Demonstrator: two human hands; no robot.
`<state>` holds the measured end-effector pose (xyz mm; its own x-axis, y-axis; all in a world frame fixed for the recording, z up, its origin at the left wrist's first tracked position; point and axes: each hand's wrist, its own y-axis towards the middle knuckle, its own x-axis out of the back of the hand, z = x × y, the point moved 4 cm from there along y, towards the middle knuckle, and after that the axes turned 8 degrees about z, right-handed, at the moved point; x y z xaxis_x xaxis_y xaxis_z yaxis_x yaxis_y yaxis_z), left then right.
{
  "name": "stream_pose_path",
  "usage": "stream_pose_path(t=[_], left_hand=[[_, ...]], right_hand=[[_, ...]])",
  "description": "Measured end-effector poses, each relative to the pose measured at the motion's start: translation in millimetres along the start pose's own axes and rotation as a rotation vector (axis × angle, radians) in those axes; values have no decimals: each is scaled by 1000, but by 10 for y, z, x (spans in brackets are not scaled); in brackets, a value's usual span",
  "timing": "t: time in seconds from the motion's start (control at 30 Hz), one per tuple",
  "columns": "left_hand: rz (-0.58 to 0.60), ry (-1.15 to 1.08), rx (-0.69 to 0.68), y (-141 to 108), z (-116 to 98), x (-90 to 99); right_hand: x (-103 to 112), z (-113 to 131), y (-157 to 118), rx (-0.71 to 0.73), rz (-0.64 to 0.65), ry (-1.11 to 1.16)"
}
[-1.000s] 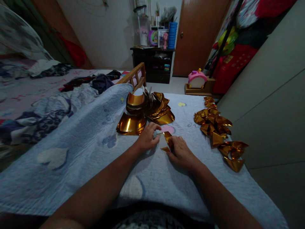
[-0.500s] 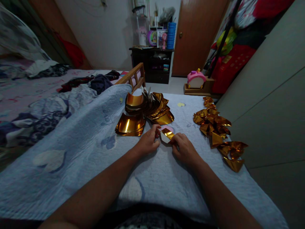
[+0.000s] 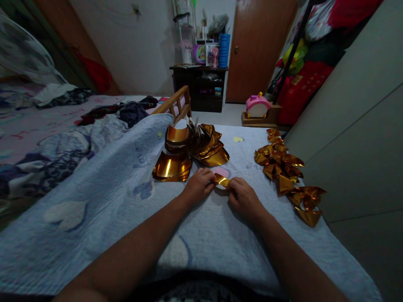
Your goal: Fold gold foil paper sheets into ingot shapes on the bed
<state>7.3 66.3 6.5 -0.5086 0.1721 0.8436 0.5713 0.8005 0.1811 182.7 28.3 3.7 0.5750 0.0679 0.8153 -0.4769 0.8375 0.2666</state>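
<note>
A small piece of gold foil paper (image 3: 222,180), partly folded with a pale underside, is stretched between my two hands over the blue cover. My left hand (image 3: 200,183) pinches its left end, and my right hand (image 3: 242,193) grips the right end with bent fingers. Just beyond my left hand lie fanned stacks of gold foil sheets (image 3: 172,165), some curled upward. Off to the right, a row of folded gold foil pieces (image 3: 285,167) runs along the edge of the cover.
The blue quilted cover (image 3: 217,239) carries heart patterns. A wooden rail (image 3: 173,101) rises behind the stacks, with a rumpled bed (image 3: 59,121) to the left. Farther back are a dark cabinet (image 3: 198,92) and a pink toy (image 3: 257,106). A pale cabinet side (image 3: 352,138) borders the right.
My left hand has closed onto the left end of the foil paper. The paper's white face, plain before, is now mostly hidden under gold. My right hand has barely moved.
</note>
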Motion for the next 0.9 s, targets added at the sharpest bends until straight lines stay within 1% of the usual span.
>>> stream_pose_path(t=[0.13, 0.23, 0.33, 0.43, 0.47, 0.6, 0.67, 0.8, 0.9], left_hand=[[47, 32, -54, -22, -2, -16], [47, 57, -80, -49, 0, -29], [-26, 73, -67, -80, 0, -28], [-96, 66, -27, -102, -1, -23], [-93, 55, -25, -103, -5, -26], [-7, 2, -71, -90, -40, -37], [17, 3, -92, -83, -55, -33], [31, 26, -115, -81, -69, -27], [39, 7, -107, -83, -71, -25]], right_hand=[[8, -1, -2, 0, 22, -7], [11, -7, -2, -39, 29, -29], [21, -32, -6, -102, 21, -40], [27, -45, -7, -103, 19, -39], [25, -48, -6, -95, 22, -40], [9, -64, -3, -89, 43, -25], [1, -64, -2, -87, 59, -2], [9, -56, -4, -88, 83, 59], [17, -70, -7, -112, 86, 84]])
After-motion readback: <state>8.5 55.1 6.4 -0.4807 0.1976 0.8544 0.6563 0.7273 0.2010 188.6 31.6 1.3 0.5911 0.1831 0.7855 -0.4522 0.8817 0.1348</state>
